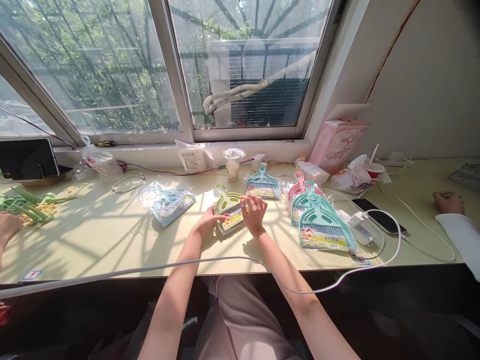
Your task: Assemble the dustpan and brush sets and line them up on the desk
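Note:
Between my hands is a small olive-green dustpan and brush set (226, 201) with grey bristles and a colourful label strip across it. My left hand (207, 220) grips its left edge, the thumb lying over the label's end. At the right edge, my right hand (255, 212) has its fingers bent onto the set and hides that side of it. Just behind lies a teal dustpan set (262, 184) in clear wrapping. To the right, teal dustpan sets (325, 225) overlap a pink one (298, 181). More wrapped blue-teal sets (165, 202) lie to the left.
A white cable (240, 258) hangs across in front of my forearms. A phone (378, 216) and a white power strip (358, 229) sit right. A plastic cup (233, 165) stands near the window. Other people's hands rest at the far left (8, 226) and right (449, 202).

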A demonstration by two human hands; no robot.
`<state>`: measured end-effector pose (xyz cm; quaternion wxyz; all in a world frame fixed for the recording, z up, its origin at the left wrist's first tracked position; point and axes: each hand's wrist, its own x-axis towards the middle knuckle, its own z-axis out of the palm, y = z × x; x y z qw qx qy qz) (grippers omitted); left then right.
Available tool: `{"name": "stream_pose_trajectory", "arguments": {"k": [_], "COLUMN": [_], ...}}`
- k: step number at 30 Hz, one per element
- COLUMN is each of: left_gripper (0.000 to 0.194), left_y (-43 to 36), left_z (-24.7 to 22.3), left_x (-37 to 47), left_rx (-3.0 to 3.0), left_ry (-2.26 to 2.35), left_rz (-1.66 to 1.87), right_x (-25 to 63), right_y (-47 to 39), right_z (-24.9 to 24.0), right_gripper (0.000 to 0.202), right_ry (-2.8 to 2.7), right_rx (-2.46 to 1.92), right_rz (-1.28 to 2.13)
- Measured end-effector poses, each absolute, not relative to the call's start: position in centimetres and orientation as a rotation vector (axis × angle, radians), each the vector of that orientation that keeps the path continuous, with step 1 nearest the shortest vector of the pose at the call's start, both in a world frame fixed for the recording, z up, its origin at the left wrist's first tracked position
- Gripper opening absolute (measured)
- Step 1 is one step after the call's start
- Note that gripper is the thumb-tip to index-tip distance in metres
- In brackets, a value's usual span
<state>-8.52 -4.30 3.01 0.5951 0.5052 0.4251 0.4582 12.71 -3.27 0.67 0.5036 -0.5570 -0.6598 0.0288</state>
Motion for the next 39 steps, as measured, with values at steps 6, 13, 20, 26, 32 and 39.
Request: {"name": "stream_pose_trajectory", "arguments": {"k": [6, 13, 20, 26, 32, 39], "left_gripper": [0.095, 0.098, 0.076, 0.064, 0.044, 0.037], "left_y": [-4.0, -3.4, -3.0, -3.2, -3.8, -3.8], "left_z": [3.5, 2.2, 3.6, 3.6, 2.9, 3.0], "left_x": [-8.9, -9.1, -10.0, -14.5, -14.7, -12.2], "left_rx": [1.105, 1.152, 1.313, 1.433, 1.631, 1.898], "left_ry": [1.021, 1.027, 1.474, 2.402, 2.368, 2.075], "left_rz": [1.281, 1.305, 1.39, 1.415, 1.329, 1.346], "right_x": [12.9, 10.8, 11.6, 12.5, 12.4, 14.1], "right_y": [-1.5, -1.9, -2.4, -2.5, -2.4, -1.6], "right_z": [0.3, -1.0, 0.1, 1.5, 1.3, 1.6], "right_gripper": [0.03, 0.043, 0.041, 0.041, 0.037, 0.03], "right_ry": [-0.937, -0.907, -0.873, -0.842, -0.861, -0.722], "right_rx": [-1.353, -0.894, -0.899, -0.949, -0.955, -0.973], "right_rz": [0.74, 1.575, 1.493, 1.485, 1.457, 1.408]}}
